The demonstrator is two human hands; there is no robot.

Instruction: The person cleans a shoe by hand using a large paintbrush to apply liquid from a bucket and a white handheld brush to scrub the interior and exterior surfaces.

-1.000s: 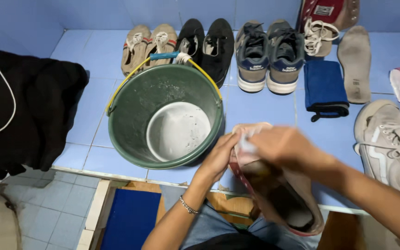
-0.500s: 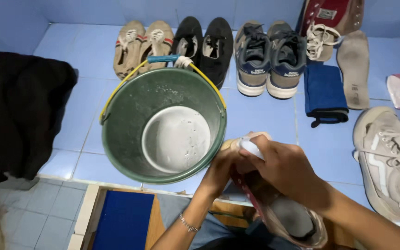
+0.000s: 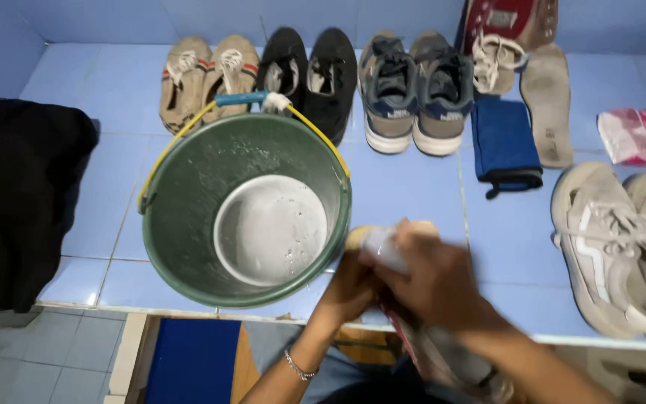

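Both hands (image 3: 405,280) have slid lower on the shoe (image 3: 443,352) (blurred) beside bucket (image 3: 188,194).

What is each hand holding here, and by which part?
The left hand grips the tan shoe at its toe end. The right hand presses a small white item against the toe; motion blur hides what it is and where the fingers sit.
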